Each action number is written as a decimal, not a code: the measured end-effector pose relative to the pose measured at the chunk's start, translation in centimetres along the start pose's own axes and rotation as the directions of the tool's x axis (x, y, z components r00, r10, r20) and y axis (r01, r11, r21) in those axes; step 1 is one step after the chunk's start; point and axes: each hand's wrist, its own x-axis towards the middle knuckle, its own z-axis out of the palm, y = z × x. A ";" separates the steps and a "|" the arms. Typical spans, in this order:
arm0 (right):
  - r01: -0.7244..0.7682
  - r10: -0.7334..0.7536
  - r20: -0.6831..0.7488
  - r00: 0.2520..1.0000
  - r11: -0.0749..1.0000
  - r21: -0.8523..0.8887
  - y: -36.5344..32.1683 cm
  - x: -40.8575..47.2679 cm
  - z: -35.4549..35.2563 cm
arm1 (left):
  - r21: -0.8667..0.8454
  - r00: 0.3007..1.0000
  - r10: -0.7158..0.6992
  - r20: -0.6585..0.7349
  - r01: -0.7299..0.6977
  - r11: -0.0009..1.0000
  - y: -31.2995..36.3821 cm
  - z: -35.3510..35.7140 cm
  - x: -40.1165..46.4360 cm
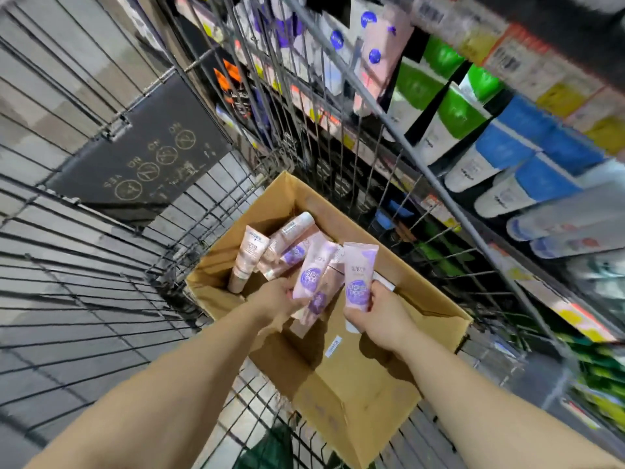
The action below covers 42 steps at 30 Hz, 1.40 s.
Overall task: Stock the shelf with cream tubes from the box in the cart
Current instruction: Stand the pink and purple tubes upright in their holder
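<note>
Left hand [275, 299]: holds a bunch of pink tubes [313, 282].
Right hand [373, 316]: holds one tube [359, 277].
Where: over the box [365, 394] in the cart [101, 265].
Could go wrong: the full left hand may drop a tube.

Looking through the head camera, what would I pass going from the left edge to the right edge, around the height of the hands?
Grey wire side of the cart → pale pink cream tube lying in the brown cardboard box → left hand holding pink-and-purple tubes → right hand holding one pink-and-purple tube → the box's right wall → store shelf of tubes.
</note>
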 end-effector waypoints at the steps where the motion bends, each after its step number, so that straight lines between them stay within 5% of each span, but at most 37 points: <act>1: 0.010 -0.010 -0.009 1.000 1.000 0.010 -0.9 -0.9 -0.6 | -0.033 0.999 0.037 0.030 -0.036 0.999 0.6 -0.7 -1.3; 6: 0.064 -0.061 -0.055 0.997 0.996 0.055 -4.5 -7.4 -4.0 | -0.299 0.940 0.280 0.195 -0.215 0.930 5.7 -3.7 -9.5; 12: 0.105 -0.073 -0.186 0.980 0.980 0.171 -5.2 -18.0 -8.8 | -0.355 0.855 0.456 0.248 -0.358 0.864 13.4 -3.4 -18.6; 19: 0.299 -0.179 -0.444 0.878 0.929 0.218 -3.0 -30.0 -17.4 | -0.460 0.658 0.687 0.308 -0.529 0.713 25.6 0.0 -28.2; 27: 0.441 -0.225 -0.653 0.723 0.878 0.186 11.2 -46.9 -26.8 | -0.381 0.513 0.795 0.324 -0.698 0.606 36.4 15.8 -41.4; 34: 0.424 -0.048 -0.793 0.607 0.864 0.272 25.2 -62.0 -32.9 | -0.385 0.367 0.818 0.442 -0.747 0.543 43.9 32.7 -52.1; 42: 0.551 -0.071 -0.909 0.412 0.813 0.186 31.0 -68.8 -39.0 | -0.373 0.263 0.837 0.480 -0.802 0.466 51.7 39.7 -56.8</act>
